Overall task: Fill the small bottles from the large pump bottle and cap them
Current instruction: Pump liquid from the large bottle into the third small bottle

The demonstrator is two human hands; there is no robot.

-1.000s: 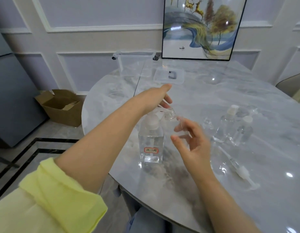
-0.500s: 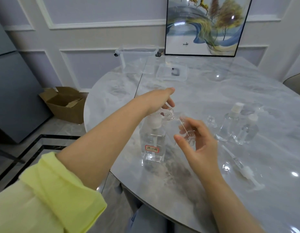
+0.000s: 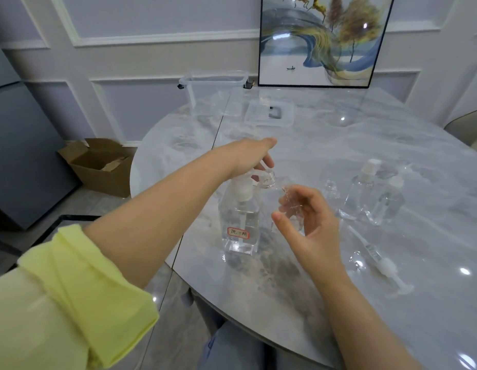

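The large clear pump bottle (image 3: 240,222), with a red-framed label, stands near the table's front edge. My left hand (image 3: 252,158) lies over its white pump head and presses on it, fingers stretched forward above the nozzle. My right hand (image 3: 312,225) grips a small clear bottle (image 3: 289,206), tilted so that its open mouth sits right at the nozzle tip. Two small bottles with white caps, one (image 3: 361,190) and another (image 3: 386,202), stand to the right. An uncapped small bottle (image 3: 330,189) stands just left of them. A loose white pump cap (image 3: 388,268) with its tube lies on the table.
The round marble table (image 3: 338,145) carries a clear plastic box (image 3: 216,92) and its lid (image 3: 269,114) at the back. A framed painting (image 3: 320,41) leans on the wall. On the floor to the left is a cardboard box (image 3: 98,164).
My right hand has closed a little more round the small bottle, still held at the nozzle. My left hand stays on the pump head. The camera has tilted slightly.
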